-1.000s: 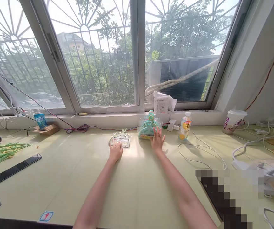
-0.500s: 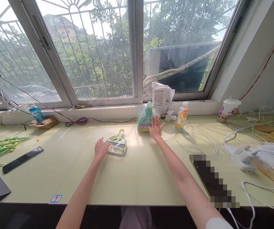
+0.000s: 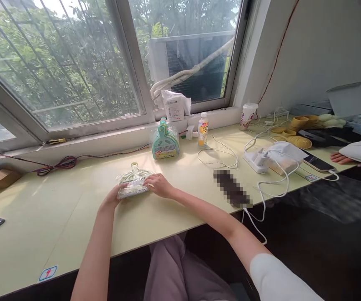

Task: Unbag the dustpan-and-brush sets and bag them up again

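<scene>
Right hand [image 3: 159, 185] has left the green stack [image 3: 165, 141], joining left hand [image 3: 112, 196] on the wrapped dustpan [image 3: 134, 184], centre-left of frame, both holding its edges; gripping step, seemingly, next calling for even pressure.

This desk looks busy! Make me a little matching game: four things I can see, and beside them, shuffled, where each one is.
Things:
1. pale dustpan set
2. white package
3. bottle
4. lidded cup

Places:
A. farthest right of these four
B. on the windowsill
C. touched by the left hand and right hand
D. standing between the teal dustpan stack and the lidded cup

Pairs: 1-C, 2-B, 3-D, 4-A
</scene>
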A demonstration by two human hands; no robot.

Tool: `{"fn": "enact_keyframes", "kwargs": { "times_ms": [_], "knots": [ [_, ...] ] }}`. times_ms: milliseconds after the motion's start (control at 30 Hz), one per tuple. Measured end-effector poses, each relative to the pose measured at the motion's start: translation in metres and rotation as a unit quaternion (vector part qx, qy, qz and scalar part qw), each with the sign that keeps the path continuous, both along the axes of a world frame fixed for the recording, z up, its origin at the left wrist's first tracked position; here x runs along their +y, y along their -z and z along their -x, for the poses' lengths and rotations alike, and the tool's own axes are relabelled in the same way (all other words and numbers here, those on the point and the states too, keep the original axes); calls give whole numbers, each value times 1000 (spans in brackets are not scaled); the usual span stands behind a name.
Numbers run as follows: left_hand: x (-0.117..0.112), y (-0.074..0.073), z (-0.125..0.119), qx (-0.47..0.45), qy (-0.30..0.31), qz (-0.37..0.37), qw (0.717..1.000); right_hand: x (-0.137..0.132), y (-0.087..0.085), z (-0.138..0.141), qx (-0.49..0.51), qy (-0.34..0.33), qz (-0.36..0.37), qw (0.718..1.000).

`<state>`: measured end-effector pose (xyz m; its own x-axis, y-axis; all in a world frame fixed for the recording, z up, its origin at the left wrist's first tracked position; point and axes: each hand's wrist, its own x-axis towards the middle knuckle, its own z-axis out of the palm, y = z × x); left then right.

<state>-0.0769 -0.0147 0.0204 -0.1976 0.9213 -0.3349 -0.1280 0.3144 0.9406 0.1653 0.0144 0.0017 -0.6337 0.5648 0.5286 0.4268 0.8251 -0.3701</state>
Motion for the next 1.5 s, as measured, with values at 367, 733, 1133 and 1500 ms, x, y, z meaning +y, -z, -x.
{"fn": "enact_keyframes", "kwargs": {
  "times_ms": [367,733,1133,1500],
  "knots": [
    [19,0,-105,-185,-49,-162,968,-7,-6,-36,270,154,73,948],
    [23,31,-125,-205,-118,-198,951,13,14,-35,416,183,313,834],
    [11,24,-129,-211,29,-176,961,29,19,-51,568,126,456,674],
    [22,28,-113,-36,-59,-176,982,29,12,-58,536,126,439,710]
  ]
}}
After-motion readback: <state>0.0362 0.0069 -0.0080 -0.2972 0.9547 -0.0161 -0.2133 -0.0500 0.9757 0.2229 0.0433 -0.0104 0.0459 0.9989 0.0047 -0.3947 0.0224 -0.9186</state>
